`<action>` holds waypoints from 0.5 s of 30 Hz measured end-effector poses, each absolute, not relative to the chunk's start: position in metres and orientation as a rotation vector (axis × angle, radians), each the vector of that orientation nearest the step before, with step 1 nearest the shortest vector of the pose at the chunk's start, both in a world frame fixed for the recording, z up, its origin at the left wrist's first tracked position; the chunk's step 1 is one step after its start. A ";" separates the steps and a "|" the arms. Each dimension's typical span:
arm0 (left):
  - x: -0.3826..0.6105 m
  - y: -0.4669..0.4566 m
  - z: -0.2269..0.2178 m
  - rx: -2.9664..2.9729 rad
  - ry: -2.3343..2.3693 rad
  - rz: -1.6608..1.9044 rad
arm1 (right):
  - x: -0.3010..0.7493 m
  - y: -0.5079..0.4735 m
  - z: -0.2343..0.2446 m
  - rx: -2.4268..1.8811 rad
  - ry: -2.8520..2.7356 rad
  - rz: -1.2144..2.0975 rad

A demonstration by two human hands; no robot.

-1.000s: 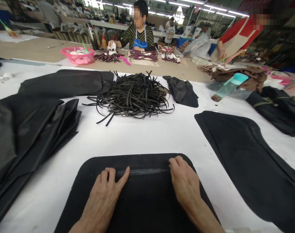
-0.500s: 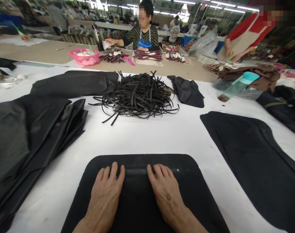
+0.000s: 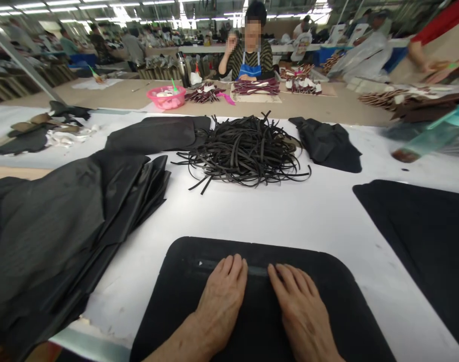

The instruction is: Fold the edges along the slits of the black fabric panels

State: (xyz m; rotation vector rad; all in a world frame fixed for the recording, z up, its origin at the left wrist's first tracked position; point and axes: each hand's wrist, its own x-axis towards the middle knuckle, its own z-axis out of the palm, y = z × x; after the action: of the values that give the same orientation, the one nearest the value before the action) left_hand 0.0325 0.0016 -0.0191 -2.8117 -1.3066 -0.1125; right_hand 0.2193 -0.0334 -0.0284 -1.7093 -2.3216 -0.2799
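Observation:
A black flat panel point(image 3: 267, 322) with rounded far corners lies in front of me on the white table. A narrow strip point(image 3: 257, 270) runs across it near its far edge, with a small white triangular mark at its left end. Both hands rest on the panel, palms down with fingers stretched forward. My left hand point(image 3: 223, 296) has its fingertips on the strip, left of the middle. My right hand point(image 3: 300, 301) lies to the right of it, fingertips also at the strip. A short stretch of strip shows between them.
Beyond the panel lies a tangled heap of black strips point(image 3: 248, 151). Stacked black sheets point(image 3: 63, 211) lie left, more black pieces point(image 3: 421, 236) right. A teal-lidded plastic container point(image 3: 429, 136) tips at the right. A co-worker point(image 3: 254, 60) sits across the table near a pink basket point(image 3: 167, 100).
The view has turned left, so things sit further right. My left hand has slid right along the strip, uncovering the left mark. The right hand now covers the mark at the right.

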 end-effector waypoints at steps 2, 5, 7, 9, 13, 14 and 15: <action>0.032 0.001 -0.015 -2.807 -1.315 -0.112 | 0.237 -0.036 -0.030 -1.663 -2.367 -0.382; 0.030 0.002 -0.010 -2.843 -1.243 -0.084 | 0.260 -0.042 -0.031 -1.612 -2.423 -0.466; 0.023 0.003 -0.008 -2.884 -1.184 -0.081 | 0.273 -0.045 -0.032 -1.640 -2.439 -0.459; 0.012 0.003 -0.009 -2.896 -1.171 -0.082 | 0.283 -0.048 -0.034 -1.684 -2.443 -0.441; -0.019 0.005 -0.011 -2.850 -1.229 -0.073 | 0.293 -0.049 -0.032 -1.774 -2.425 -0.398; -0.027 0.005 -0.011 -2.835 -1.238 -0.094 | 0.293 -0.049 -0.031 -1.792 -2.416 -0.384; -0.034 0.006 -0.011 -2.818 -1.242 -0.126 | 0.292 -0.047 -0.028 -1.810 -2.403 -0.365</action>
State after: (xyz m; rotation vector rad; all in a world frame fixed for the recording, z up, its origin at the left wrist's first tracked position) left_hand -0.0339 0.0058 -0.0113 -2.8180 -1.2424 -0.1255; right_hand 0.2919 -0.0474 -0.0282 -1.8102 -2.4025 -0.3653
